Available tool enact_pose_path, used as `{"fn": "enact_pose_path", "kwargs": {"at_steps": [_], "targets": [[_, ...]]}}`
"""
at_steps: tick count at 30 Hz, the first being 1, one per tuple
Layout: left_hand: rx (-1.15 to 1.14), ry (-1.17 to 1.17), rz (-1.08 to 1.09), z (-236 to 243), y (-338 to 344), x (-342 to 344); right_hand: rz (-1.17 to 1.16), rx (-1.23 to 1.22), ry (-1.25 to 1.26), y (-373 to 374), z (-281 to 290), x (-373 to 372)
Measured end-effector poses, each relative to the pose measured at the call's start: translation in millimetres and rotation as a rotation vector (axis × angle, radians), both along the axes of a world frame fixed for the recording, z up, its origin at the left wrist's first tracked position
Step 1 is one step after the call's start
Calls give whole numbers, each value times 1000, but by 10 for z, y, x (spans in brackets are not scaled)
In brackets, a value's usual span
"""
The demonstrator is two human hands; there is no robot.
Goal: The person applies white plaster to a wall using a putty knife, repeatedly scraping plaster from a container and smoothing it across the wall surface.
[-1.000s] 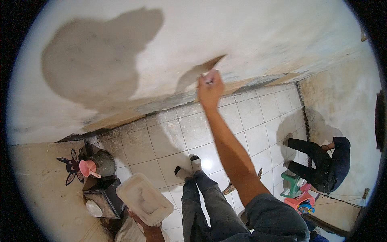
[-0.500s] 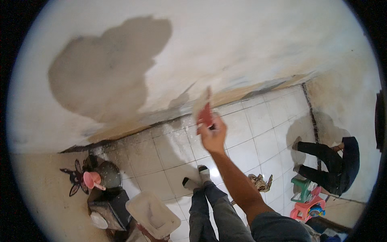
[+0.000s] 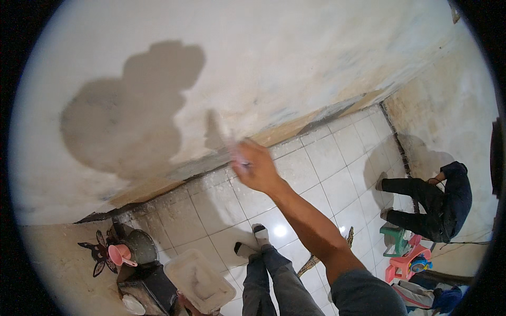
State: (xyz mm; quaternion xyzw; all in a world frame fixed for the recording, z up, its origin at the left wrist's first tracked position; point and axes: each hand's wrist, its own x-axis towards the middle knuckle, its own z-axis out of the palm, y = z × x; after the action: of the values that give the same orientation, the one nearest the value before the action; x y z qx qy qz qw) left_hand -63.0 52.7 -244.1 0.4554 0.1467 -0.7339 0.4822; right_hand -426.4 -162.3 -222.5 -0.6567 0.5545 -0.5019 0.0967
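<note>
My right hand [image 3: 253, 163] is raised against the stained white wall [image 3: 295, 63], fingers closed on a putty knife whose blade is blurred by motion. Its shadow falls on the wall just above. At the bottom, my left hand [image 3: 184, 303] grips a pale rectangular plastic tub [image 3: 199, 276] with smears inside; most of that hand is hidden beneath it.
At left stand a pink dipper [image 3: 118, 254], grey pail [image 3: 141, 239] and dark box [image 3: 147, 289]. A crouching person in dark clothes [image 3: 450, 203] is at right, beside green [image 3: 390, 237] and pink [image 3: 400, 263] stools. A mottled brown shape [image 3: 311, 260] lies behind my arm.
My right hand with the knife first moved down, then left along the lower wall, and its blade is now smeared by motion. The tub has shifted lower and slightly right in view.
</note>
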Motion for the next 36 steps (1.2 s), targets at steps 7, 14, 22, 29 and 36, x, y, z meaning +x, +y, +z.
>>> {"fn": "enact_pose_path", "kwargs": {"at_steps": [7, 14, 22, 29, 36], "targets": [[-7, 33, -30, -64, 10, -83, -492, -23, -781, 156, 50, -1057], [-30, 14, -42, -83, 11, -74, -538, -316, -382, -778, 657, -333], [-38, 32, -33, -103, 53, -54, -42, -151, 310, 38, -51, 107], [-33, 37, -3, -118, 110, 26, -636, -62, -62, -138, 57, -479], [-37, 63, -3, -211, 139, -6, 29, 18, 452, -440, -519, 248]]}}
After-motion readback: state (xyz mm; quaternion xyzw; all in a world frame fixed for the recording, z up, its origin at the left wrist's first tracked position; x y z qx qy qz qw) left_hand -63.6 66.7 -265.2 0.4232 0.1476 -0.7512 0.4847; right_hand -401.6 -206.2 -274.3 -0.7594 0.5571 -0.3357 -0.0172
